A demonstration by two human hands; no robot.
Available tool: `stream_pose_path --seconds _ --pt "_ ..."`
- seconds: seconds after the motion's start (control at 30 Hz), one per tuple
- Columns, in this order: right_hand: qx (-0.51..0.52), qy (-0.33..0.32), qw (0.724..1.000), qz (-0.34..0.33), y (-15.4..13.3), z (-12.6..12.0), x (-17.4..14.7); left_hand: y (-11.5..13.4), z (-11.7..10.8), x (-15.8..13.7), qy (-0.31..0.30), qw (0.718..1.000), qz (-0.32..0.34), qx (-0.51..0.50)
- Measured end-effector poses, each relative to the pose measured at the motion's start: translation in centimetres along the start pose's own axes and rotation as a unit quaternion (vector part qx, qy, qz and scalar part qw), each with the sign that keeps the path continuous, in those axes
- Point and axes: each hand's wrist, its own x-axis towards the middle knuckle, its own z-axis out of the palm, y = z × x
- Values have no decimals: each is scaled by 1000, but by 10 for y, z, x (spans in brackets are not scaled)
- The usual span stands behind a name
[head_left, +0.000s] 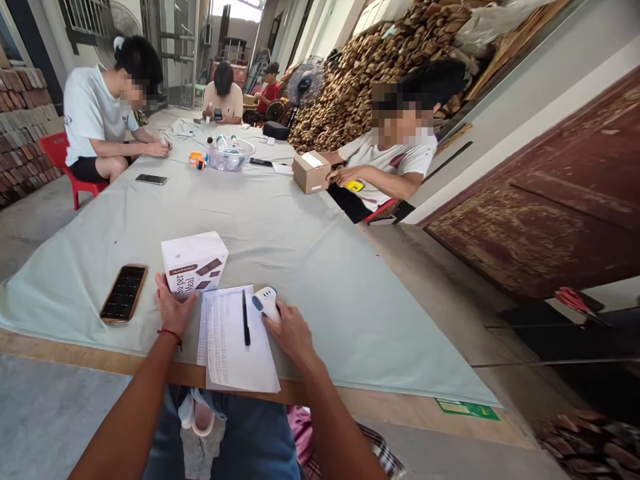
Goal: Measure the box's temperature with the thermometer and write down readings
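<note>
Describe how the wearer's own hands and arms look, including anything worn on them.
Both the left hand and the right hand are bare, without gloves. A thin red bracelet circles the left wrist; none shows on the right. No sleeves are visible.

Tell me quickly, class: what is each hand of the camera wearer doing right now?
Left hand: on the white box, fingers spread; firm grip cannot be told.
Right hand: closed, holding the white-and-blue handheld device.
</note>
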Motion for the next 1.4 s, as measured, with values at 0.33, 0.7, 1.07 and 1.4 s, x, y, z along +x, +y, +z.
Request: stream_pose_path --seconds 0.33,0.7,1.07,1.4 --pt "560 -9 828 39 -58 -22 -25 -6 -1 2 2 999 14 43" --pt "605 -41 795 0 -151 -17 -23 -12 -3 -3 -34 998 52 20" --pt "506 0 863 -1 -159 -8 -14 -17 3 -3 -25 999 11 47" --pt "504 -4 864 -15 -159 -12 -14 -15 0 -1 -34 998 17 54"
